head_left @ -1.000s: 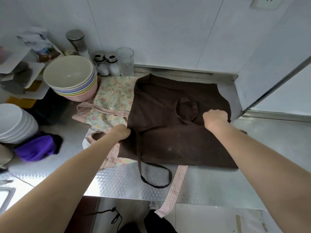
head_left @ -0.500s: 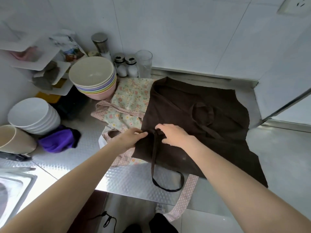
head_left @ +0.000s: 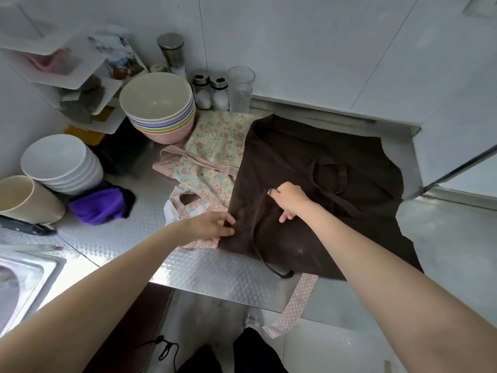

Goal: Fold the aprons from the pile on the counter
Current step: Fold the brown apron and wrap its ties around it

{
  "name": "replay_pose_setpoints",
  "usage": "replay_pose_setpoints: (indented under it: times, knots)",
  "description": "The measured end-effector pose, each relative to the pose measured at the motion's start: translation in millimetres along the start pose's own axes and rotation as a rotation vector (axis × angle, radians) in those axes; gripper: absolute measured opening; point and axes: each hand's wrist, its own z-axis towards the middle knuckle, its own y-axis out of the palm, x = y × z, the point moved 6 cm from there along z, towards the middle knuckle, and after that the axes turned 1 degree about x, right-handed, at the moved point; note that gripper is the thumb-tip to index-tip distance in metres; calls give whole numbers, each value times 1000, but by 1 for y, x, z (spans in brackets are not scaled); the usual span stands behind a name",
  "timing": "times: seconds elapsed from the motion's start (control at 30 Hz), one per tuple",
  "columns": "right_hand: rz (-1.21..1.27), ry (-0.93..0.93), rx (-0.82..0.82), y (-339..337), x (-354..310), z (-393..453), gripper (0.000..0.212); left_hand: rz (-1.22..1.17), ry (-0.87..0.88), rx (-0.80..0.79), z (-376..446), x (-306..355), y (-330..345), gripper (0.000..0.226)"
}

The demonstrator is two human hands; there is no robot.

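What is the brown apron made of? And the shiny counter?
The brown apron looks like matte woven cloth, maybe cotton: it creases and drapes softly. The counter looks like stainless steel, with a bright reflective sheen and a small embossed pattern.

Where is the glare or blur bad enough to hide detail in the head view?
Head view: glare whitens the steel counter edge near the sink; the shelves at top left are smeared; wide-angle distortion bends the wall lines; the brown apron is dark, its folds faint.
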Motion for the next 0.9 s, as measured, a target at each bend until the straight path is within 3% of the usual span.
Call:
replay_pose_setpoints:
  times: [0.07,0.1,0.2,0.27,0.3,0.4,0.47,0.53,0.7,0.8,0.87,0.9]
  knots:
    - [17,19,-57,7,2,-1,40,-48,-99,-219,-11,-13,8,21]
    - [48,26,-80,11,1,-1,42,-25,-123,-242,-13,-18,9,23]
    - [115,14,-88,18,-5,-5,42,27,-93,-35,-4,-13,5,11]
    - [126,-63,-41,17,-13,-10,28,66,-65,67,2,-2,5,18]
    - [125,-132,-30,16,-20,-13,22,56,-62,97,4,2,5,21]
    - [-28,-419,-65,20,-47,-27,48,1,-36,154,8,11,6,24]
    - [-64,-512,-115,25,-62,-33,34,20,-41,167,9,9,7,25]
    - [115,-470,-131,22,-75,-35,18,100,-61,147,9,6,9,24]
    - [530,-377,39,-19,-116,-27,6,246,-95,174,9,-5,4,12]
    - [871,-352,118,-54,-144,-26,12,267,-107,166,10,-9,5,26]
    - [871,-355,106,-66,-164,-25,21,201,-119,140,11,-11,7,31]
    - [745,-362,66,-63,-173,-24,25,174,-126,135,10,-11,8,32]
